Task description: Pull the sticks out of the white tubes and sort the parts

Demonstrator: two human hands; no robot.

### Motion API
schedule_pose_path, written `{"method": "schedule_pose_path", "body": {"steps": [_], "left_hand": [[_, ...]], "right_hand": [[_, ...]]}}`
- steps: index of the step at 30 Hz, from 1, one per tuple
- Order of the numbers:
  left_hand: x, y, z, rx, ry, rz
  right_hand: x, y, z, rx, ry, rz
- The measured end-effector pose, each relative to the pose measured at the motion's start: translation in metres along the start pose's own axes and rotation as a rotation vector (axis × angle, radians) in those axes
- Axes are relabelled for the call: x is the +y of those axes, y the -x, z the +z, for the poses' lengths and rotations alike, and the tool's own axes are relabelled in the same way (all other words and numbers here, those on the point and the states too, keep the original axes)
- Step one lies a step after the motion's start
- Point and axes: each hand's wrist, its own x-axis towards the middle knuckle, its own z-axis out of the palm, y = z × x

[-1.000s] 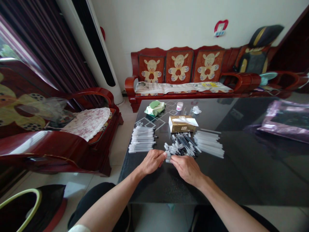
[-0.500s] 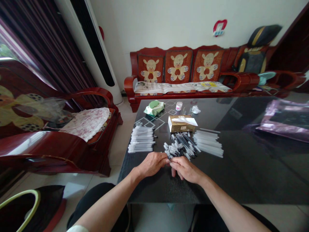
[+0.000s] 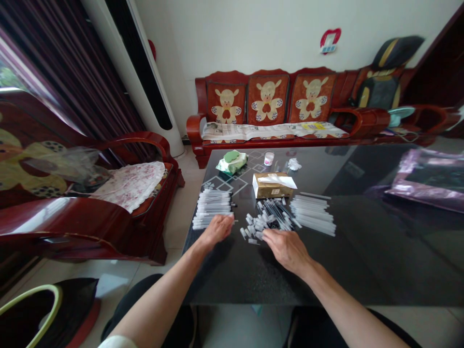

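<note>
My left hand (image 3: 218,228) is at the right end of the left row of whitish pens (image 3: 213,208), its fingers pinched together. A thin pale tip pokes out past them, apparently the end of a pen. My right hand (image 3: 284,245) is at the near edge of a heap of clear pen caps (image 3: 259,222), fingers curled inward; whatever they hold is hidden. Black pen refills (image 3: 279,212) lie behind the caps. To the right is a row of translucent pen barrels (image 3: 313,214).
Behind the pens stands a gold tissue box (image 3: 273,188). Farther back on the dark table (image 3: 362,261) are a green wipes pack (image 3: 232,163), a small white cup (image 3: 268,158) and a crumpled tissue (image 3: 294,164). A purple plastic package (image 3: 409,181) lies at right.
My hands, which met fingertip to fingertip in front of the heap, have parted. The left went left to the pen row; the right moved slightly right and up to the caps.
</note>
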Motion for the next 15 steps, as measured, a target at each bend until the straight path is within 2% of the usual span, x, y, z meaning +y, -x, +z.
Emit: {"method": "schedule_pose_path", "body": {"steps": [3, 7, 11, 15], "left_hand": [[-0.006, -0.002, -0.007, 0.067, 0.149, -0.048], [-0.004, -0.002, 0.007, 0.024, 0.217, -0.064], [0.0, 0.0, 0.02, 0.015, 0.017, 0.012], [0.0, 0.001, 0.022, 0.061, -0.171, 0.081]], "right_hand": [[0.016, 0.004, -0.006, 0.042, 0.047, 0.071], [0.022, 0.005, -0.008, 0.033, 0.026, 0.118], [0.028, 0.001, -0.008, 0.04, -0.008, 0.147], [0.071, -0.002, -0.018, 0.183, 0.044, 0.223]]}}
